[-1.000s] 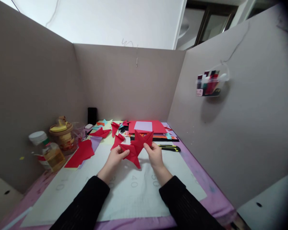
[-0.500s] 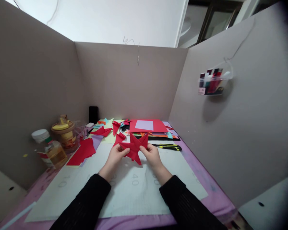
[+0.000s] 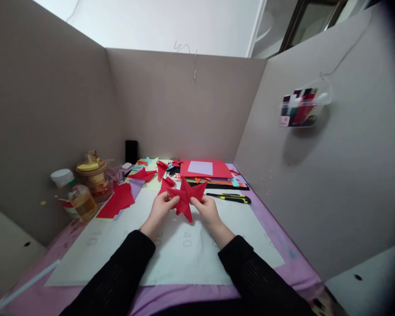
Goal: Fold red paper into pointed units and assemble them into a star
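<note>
Between my two hands is a red folded paper star (image 3: 185, 198), its points spread out, held up over the white sheet (image 3: 184, 263). My left hand (image 3: 160, 210) pinches its left side between thumb and fingers. On the opposite side my right hand (image 3: 208, 212) pinches it the same way. Just behind my left hand lies another red folded paper piece (image 3: 166, 183), partly hidden by the star. A yellow and black utility knife (image 3: 232, 198) rests on the sheet beyond my right hand.
A bottle of amber liquid (image 3: 82, 199) and a lidded jar (image 3: 95, 177) stand at the left. Red paper sheets (image 3: 118, 201) lie beside them. Further back are a stack topped with red paper (image 3: 222, 169) and a black phone (image 3: 131, 152). Walls enclose the table; a clear container (image 3: 299, 109) hangs right.
The camera view has shifted slightly, so everything sits a little differently in the picture. Both hands keep their hold on the star, which is tilted slightly differently.
</note>
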The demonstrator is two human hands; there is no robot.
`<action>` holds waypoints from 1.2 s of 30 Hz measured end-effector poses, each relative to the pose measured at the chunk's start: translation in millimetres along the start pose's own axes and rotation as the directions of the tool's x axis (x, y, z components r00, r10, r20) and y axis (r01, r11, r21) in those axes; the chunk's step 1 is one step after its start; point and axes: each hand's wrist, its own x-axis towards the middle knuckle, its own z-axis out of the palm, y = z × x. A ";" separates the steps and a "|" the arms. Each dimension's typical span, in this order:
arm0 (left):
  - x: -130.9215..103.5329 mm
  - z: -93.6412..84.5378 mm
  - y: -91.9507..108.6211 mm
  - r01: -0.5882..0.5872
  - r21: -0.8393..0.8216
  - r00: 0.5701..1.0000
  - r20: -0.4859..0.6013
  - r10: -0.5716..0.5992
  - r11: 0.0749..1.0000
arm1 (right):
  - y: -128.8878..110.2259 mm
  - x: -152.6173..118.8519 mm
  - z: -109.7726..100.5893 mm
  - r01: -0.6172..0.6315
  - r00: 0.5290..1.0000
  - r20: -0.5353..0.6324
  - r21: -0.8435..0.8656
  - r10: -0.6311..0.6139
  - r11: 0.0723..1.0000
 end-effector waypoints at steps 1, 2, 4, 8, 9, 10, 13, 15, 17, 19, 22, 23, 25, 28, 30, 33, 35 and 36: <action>-0.5 0.2 0.4 0.001 0.004 1.000 -0.002 -0.001 1.000 | -0.1 -0.2 0.2 -0.003 1.000 0.001 0.001 0.003 1.000; -1.0 0.4 1.0 0.000 0.008 1.000 -0.007 0.000 1.000 | 0.0 -0.4 0.5 -0.007 1.000 0.001 0.002 0.007 1.000; -2.5 1.2 2.5 -0.005 0.013 1.000 -0.020 0.005 1.000 | 0.6 -0.9 1.4 -0.014 1.000 0.002 0.005 0.014 1.000; -5.6 4.3 5.3 -0.008 0.005 1.000 -0.009 0.008 1.000 | 3.1 -2.0 3.9 -0.023 1.000 0.005 0.022 0.023 0.999; -6.2 5.3 5.7 -0.007 0.003 1.000 0.001 0.007 1.000 | 3.5 -2.2 4.5 -0.023 1.000 0.007 0.029 0.023 0.999; -6.6 6.1 6.0 -0.007 0.004 1.000 0.009 0.007 1.000 | 3.9 -2.2 4.9 -0.023 1.000 0.009 0.035 0.023 0.999; -6.3 7.1 5.6 -0.012 0.014 1.000 0.017 0.012 1.000 | 4.5 -1.5 5.5 -0.024 1.000 0.012 0.045 0.023 0.999; -5.1 6.0 4.5 -0.019 0.021 1.000 0.011 0.019 1.000 | 4.6 -0.8 5.4 -0.023 1.000 0.007 0.042 0.023 0.999; -3.6 4.0 3.1 -0.028 0.029 1.000 -0.003 0.029 0.999 | 4.8 -0.2 5.1 -0.023 1.000 -0.005 0.032 0.023 0.999; -2.3 2.0 2.2 -0.038 0.036 0.999 -0.022 0.039 0.999 | 5.2 0.1 4.7 -0.023 1.000 -0.015 0.019 0.023 1.000; -1.4 0.5 2.1 -0.048 0.044 0.998 -0.045 0.050 0.998 | 5.7 -0.3 4.8 -0.022 1.000 -0.015 0.007 0.022 1.000; -1.4 0.5 2.4 -0.049 0.045 0.997 -0.049 0.051 0.998 | 5.6 -0.5 4.9 -0.021 1.000 -0.012 0.005 0.021 1.000; -1.5 0.8 2.8 -0.047 0.044 0.997 -0.054 0.049 0.998 | 5.2 -1.0 5.1 -0.020 1.000 -0.010 0.000 0.020 1.000; -1.3 1.3 2.7 -0.039 0.033 0.997 -0.058 0.041 0.999 | 3.9 -1.4 5.1 -0.022 1.000 -0.012 -0.002 0.022 1.000; -1.0 1.7 1.7 -0.035 0.023 0.997 -0.062 0.036 0.999 | 3.1 -1.6 5.3 -0.022 1.000 -0.011 0.004 0.022 1.000; -0.5 3.1 -0.8 -0.029 0.004 0.998 -0.063 0.029 1.000 | 3.4 -2.2 6.3 -0.017 1.000 -0.003 0.021 0.017 1.000; -0.2 4.5 -2.6 -0.028 -0.005 0.997 -0.069 0.027 1.000 | 4.8 -2.7 7.9 -0.012 1.000 0.004 0.039 0.011 0.999; -0.1 5.3 -3.4 -0.028 -0.008 0.997 -0.075 0.028 1.000 | 5.9 -3.0 9.0 -0.009 1.000 0.006 0.050 0.008 0.999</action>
